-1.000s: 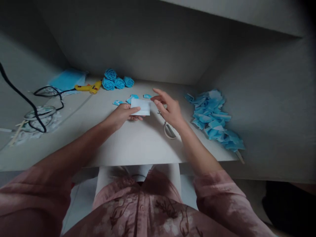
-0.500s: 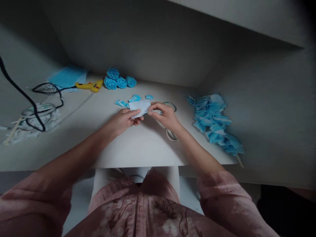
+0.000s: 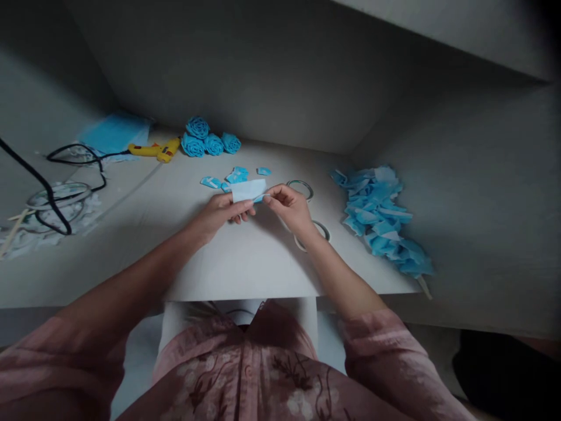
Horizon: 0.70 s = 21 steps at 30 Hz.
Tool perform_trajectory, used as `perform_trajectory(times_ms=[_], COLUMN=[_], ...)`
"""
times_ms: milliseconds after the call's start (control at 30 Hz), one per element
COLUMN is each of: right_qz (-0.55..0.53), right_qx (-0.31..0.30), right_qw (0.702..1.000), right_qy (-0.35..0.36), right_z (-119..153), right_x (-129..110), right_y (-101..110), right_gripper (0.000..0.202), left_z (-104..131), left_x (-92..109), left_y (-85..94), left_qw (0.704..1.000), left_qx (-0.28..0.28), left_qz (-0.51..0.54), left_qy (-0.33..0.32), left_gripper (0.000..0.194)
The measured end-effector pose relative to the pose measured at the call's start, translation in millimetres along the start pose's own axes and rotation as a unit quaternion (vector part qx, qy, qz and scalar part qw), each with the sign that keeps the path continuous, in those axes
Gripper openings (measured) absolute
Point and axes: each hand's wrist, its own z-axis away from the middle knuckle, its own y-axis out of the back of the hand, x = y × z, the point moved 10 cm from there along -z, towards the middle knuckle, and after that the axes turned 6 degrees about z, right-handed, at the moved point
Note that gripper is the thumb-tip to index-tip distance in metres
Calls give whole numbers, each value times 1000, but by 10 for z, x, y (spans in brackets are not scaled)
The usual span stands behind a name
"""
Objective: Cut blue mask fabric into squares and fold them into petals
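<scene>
okay, from my seat far off i have both hands on one small sheet [image 3: 248, 190], pale on top, held just above the table [image 3: 245, 263] and in front of a few blue scraps [image 3: 237, 174]. my left hand [image 3: 222, 211] pinches it at the near left, thumb flat on top, fingers curled underneath. my right hand [image 3: 290, 204] nips the near right corner between thumb and forefinger; a blue strip shows along that edge, perhaps turned up, too small to be sure.

it looks thin and soft, like mask cloth, so i judge it next to weightless, limp, and quick to crease. a light pinch should do; squeezing hard would likely crumple it, and tugging might stretch or tear it. best hold, i reckon: left thumb near the fold as an anchor, right fingertips on the very edge. the scissors [image 3: 311, 192] lie beside my right hand, partly hidden by the wrist.
</scene>
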Motion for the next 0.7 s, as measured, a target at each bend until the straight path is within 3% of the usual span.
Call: perform_trajectory(times_ms=[267,433,500,600,700], right_qz=[-26,-89,-94,-67,-21], right_qx=[-9,-45,-74,-85,-69], right_qw=[999,993,990,992,996], right_qy=[-21,-58,-72,-66,-51], right_z=[31,60,83,108,118], right_x=[128,193,203,194,191], right_y=[-13,-38,-89,-116,-93], right_gripper=[47,83,89,88,74], left_z=[8,12,16,20,18], left_x=[52,51,32,-18,-53], left_y=[123,110,79,51,39], left_qw=[997,997,998,998,999], left_qx=[60,59,48,38,29], left_qz=[-33,-34,-36,-39,-37], left_qy=[-32,-32,-25,-12,-10], left_gripper=[30,28,28,27,25])
